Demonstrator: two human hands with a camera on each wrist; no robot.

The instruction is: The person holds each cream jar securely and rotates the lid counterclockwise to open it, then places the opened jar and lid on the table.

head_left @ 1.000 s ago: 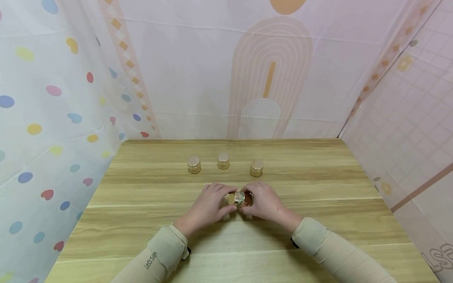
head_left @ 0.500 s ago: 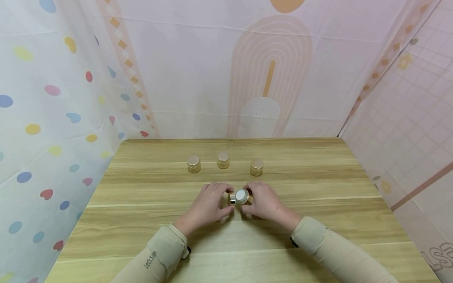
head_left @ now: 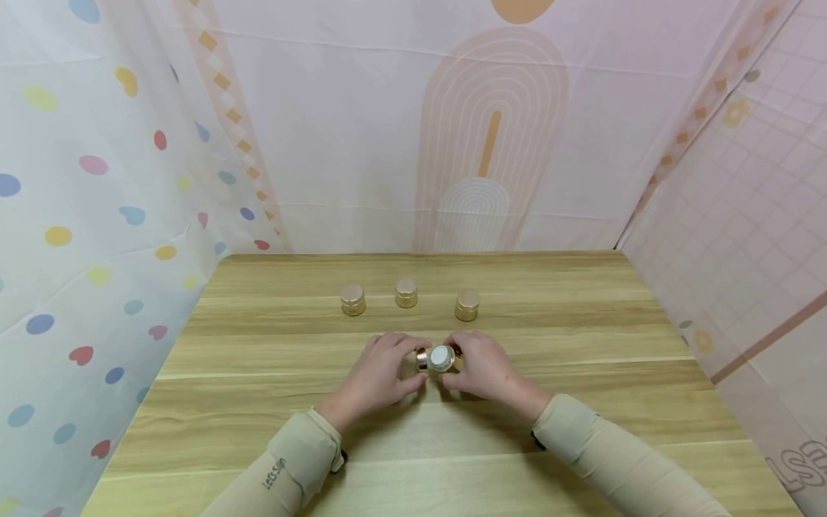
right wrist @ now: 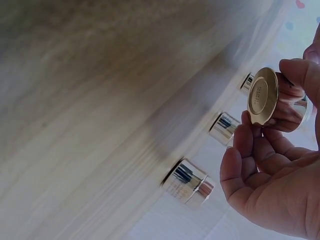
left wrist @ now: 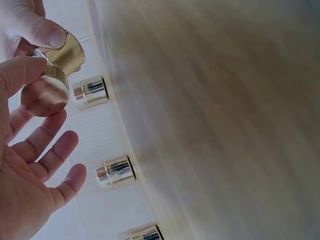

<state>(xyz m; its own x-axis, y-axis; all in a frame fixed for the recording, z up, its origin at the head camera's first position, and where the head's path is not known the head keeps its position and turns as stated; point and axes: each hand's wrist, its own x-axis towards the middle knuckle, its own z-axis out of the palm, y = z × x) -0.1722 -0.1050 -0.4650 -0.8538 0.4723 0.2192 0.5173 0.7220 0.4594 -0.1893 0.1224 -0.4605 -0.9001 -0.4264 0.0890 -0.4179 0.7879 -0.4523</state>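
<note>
My left hand [head_left: 382, 368] pinches a gold jar lid [head_left: 422, 359] between thumb and fingertips. In the left wrist view the lid's [left wrist: 45, 96] round face shows, with the other fingers spread below it. Right beside it, my right hand [head_left: 481, 368] grips a small gold jar [head_left: 442, 357] whose white round top is uncovered and tilted up. The right wrist view shows the jar's flat base [right wrist: 263, 95], with thumb and fingers around its side. Lid and jar are very close together; whether they touch I cannot tell.
Behind the hands stand three lidded gold jars: a left one [head_left: 353, 300], a middle one [head_left: 406, 292] and a right one [head_left: 467, 305]. They stand upright on the wooden table [head_left: 271, 402]. Patterned cloth [head_left: 349, 143] hangs behind the table's far edge and at both sides.
A second ago the lid and jar lay in line between the hands. Since then they have come apart, and the jar has turned to show its white top. The standing jars stay put.
</note>
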